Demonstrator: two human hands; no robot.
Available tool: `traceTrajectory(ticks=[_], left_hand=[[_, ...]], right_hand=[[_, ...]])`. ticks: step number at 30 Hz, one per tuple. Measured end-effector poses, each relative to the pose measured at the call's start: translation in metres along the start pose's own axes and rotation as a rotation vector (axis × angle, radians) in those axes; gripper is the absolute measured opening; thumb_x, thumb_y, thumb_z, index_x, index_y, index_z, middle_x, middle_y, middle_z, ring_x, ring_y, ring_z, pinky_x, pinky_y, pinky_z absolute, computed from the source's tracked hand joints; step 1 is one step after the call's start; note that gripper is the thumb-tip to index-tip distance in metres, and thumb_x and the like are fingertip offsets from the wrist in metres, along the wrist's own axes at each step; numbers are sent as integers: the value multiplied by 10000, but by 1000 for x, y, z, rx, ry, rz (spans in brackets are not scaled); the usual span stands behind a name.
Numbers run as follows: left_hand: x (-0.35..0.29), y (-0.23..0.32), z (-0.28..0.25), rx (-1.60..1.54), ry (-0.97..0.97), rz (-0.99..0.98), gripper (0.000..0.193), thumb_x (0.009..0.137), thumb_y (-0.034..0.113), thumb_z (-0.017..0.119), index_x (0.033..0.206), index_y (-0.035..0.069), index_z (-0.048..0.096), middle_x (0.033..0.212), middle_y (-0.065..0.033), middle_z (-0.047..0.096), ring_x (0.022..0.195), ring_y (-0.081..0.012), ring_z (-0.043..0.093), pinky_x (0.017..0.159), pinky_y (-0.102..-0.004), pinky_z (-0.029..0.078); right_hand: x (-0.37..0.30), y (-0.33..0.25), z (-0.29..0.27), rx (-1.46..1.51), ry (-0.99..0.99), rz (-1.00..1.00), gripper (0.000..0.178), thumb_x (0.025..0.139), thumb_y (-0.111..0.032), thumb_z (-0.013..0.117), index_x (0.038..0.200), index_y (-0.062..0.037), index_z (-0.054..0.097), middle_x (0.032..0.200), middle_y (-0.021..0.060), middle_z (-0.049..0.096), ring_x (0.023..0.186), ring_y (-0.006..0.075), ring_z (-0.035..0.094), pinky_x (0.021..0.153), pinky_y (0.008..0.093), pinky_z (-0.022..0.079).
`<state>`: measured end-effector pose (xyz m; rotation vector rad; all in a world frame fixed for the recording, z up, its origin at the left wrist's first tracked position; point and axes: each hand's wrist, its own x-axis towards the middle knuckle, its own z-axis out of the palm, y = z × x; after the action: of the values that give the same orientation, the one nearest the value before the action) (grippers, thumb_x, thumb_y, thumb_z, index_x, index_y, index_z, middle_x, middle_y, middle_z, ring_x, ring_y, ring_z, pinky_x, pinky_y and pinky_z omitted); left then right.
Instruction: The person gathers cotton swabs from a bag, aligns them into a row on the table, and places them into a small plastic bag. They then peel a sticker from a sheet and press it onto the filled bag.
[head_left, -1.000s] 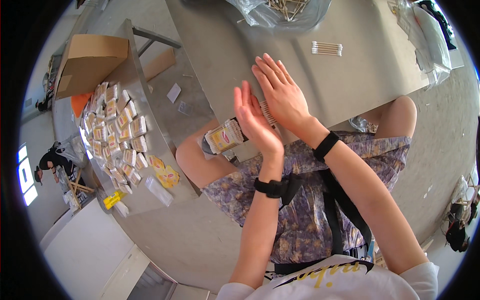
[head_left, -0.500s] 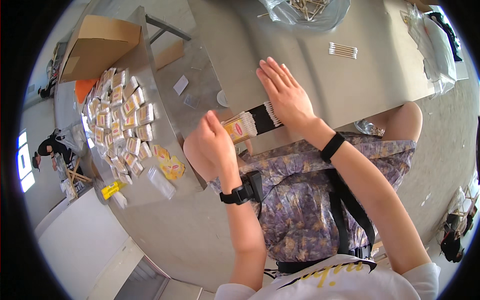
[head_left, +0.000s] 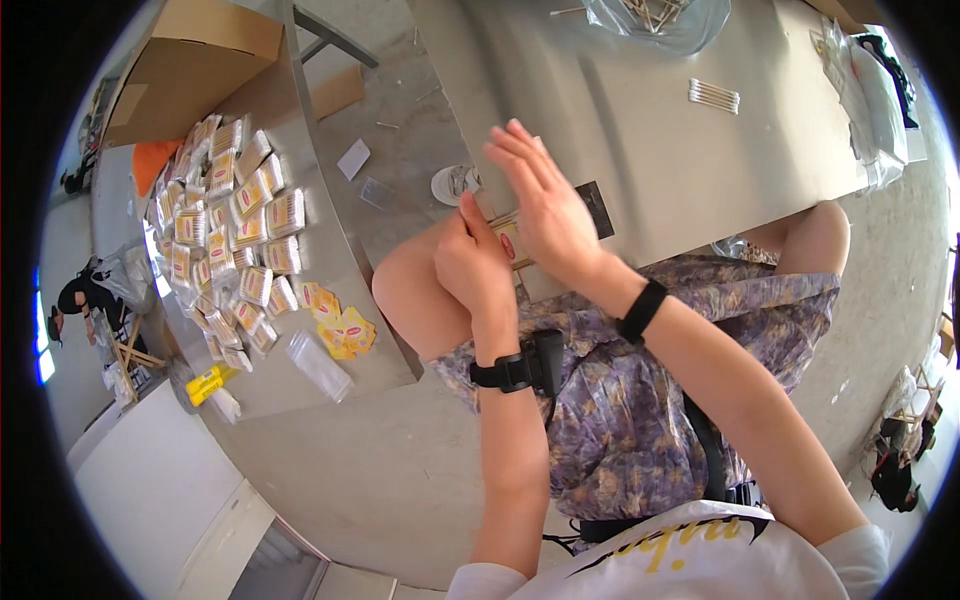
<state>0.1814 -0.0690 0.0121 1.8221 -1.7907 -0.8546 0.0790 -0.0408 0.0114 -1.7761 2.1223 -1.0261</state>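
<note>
My left hand [head_left: 474, 262] is closed round a small pack of cotton swabs with a yellow label [head_left: 507, 241], at the near left corner of the metal table [head_left: 650, 160]. Over the pack's right end lies my right hand [head_left: 552, 208], its fingers stretched out and held together; it hides the swab tips there. A flat black strip [head_left: 595, 207] sticks out from beneath the right hand at the table's edge. Farther off on the table lies a short row of loose cotton swabs [head_left: 713, 96].
A clear bag of swabs [head_left: 690, 25] sits at the far edge. On the left-hand table are many finished-looking packs [head_left: 240, 205], yellow cards [head_left: 345, 328], clear plastic sleeves [head_left: 320, 367], a yellow cylinder [head_left: 208, 385] and a cardboard box [head_left: 195, 75]. A transparent bag [head_left: 880, 110] lies far right.
My hands have come together: the right hand now covers the pack's end. The row of swabs seen earlier on the black strip is out of sight. The view has shifted slightly.
</note>
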Motion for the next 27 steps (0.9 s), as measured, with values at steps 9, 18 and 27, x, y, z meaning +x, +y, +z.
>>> traceTrajectory(ticks=[9,18,27], left_hand=[[3,-5,-51,-137,-267,271,362,890,252,738,1178,65,623,1079,-119,687,925,-319,650,788,-351,511],[8,-6,-65,193,-439,782,476,779,139,770,1219,58,604,1153,-127,652,1056,-316,646,834,-382,529],[10,33,-70,266,-581,579,402,808,195,791,1181,78,695,1075,-49,618,862,-182,634,772,-314,520]], right_hand=[[-4,4,-6,1309,178,507,458,1073,-328,415,1399,-15,490,1447,119,514,1427,236,383,1170,378,297],[-28,-40,6,843,32,267,562,1011,-408,516,1439,-51,445,1474,155,466,1470,325,300,1202,423,232],[-34,-7,-50,1274,168,452,519,1070,-376,422,1439,-10,425,1441,127,494,1386,206,407,1145,360,313]])
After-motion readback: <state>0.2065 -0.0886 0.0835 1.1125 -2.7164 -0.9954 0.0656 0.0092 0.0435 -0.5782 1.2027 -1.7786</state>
